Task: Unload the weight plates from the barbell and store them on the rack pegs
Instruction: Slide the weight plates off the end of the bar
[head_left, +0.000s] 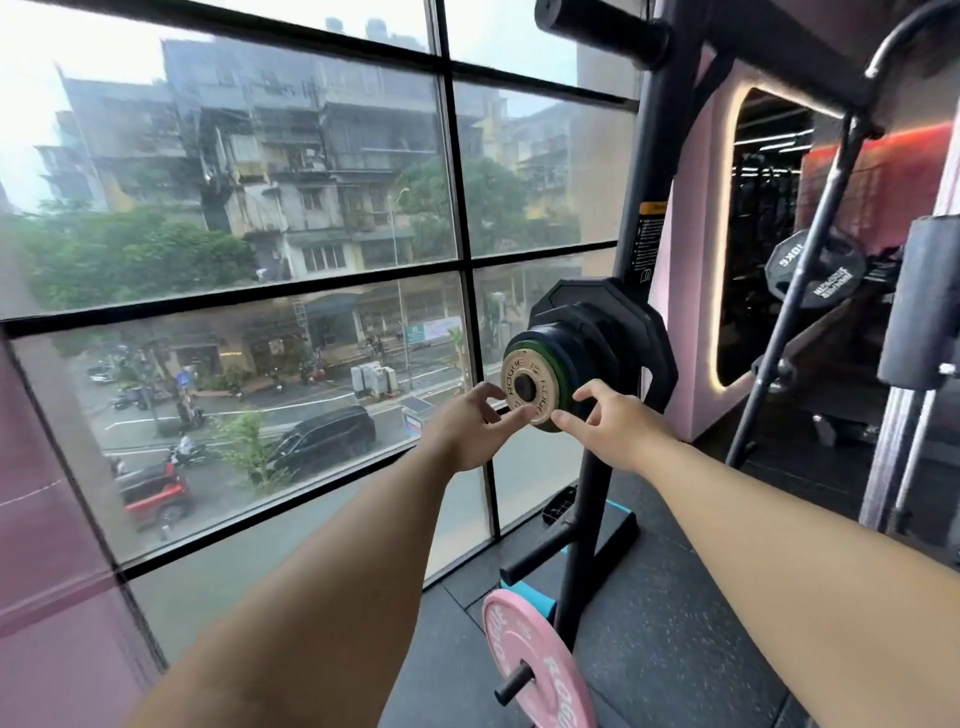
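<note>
The person's arms are bare along all that shows of them. The left forearm (311, 571), which ends just left of the small tan plate (521, 364), looks broad and smooth, thick well below the plate and narrowing towards the wrist. The right forearm (779, 545), ending just right of that plate, is smooth too and tapers the same way to a slim wrist. The left hand (470, 428) and the right hand (610, 426), either side of the plate's lower rim, are bare as well, with slender fingers and rounded knuckles.
</note>
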